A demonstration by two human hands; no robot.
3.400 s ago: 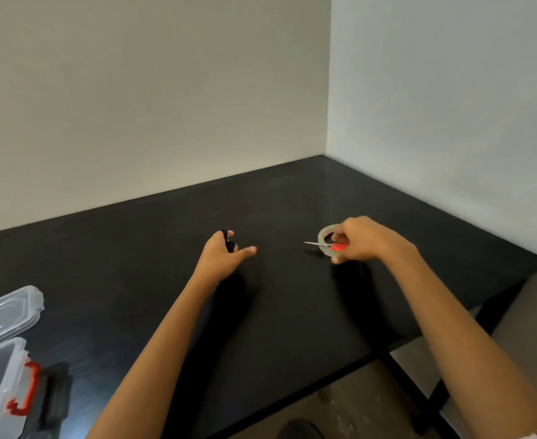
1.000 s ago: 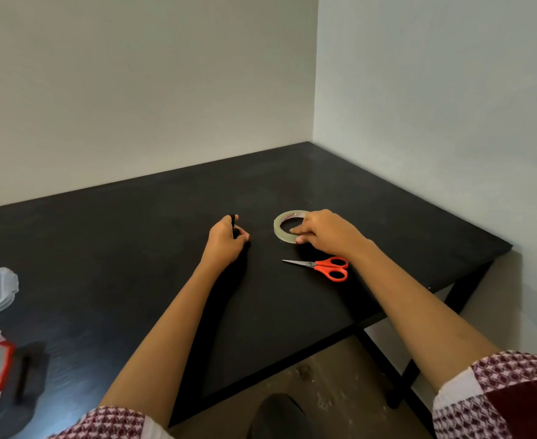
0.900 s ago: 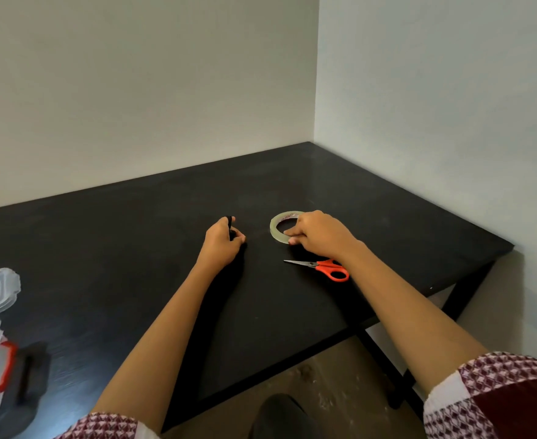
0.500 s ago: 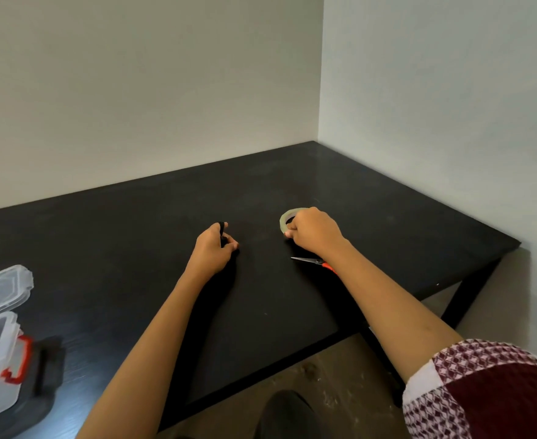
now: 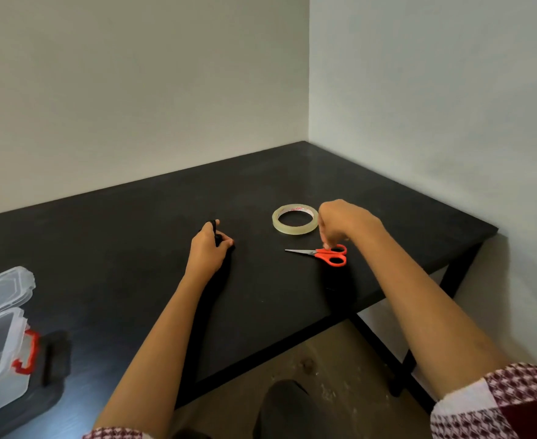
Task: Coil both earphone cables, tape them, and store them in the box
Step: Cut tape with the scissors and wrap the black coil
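My left hand (image 5: 208, 248) rests on the black table (image 5: 134, 248) and pinches a small black coil of earphone cable (image 5: 214, 228) between thumb and fingers. My right hand (image 5: 345, 221) hangs over the orange-handled scissors (image 5: 329, 254), its fingertips curled down onto the upper handle ring. The scissors lie flat, blades pointing left. A roll of clear tape (image 5: 295, 219) lies flat just left of the right hand, untouched. The clear plastic box (image 5: 5, 353) with red latches stands at the table's left edge, its lid (image 5: 2, 286) open; something dark shows inside.
Walls close the table in at the back and on the right. The table's front edge runs diagonally below my forearms, with floor and a table leg (image 5: 384, 350) beneath. A dark knee (image 5: 289, 410) shows at the bottom.
My right hand left the tape roll and moved right and down onto the scissors handle. The left hand kept its hold on the cable coil.
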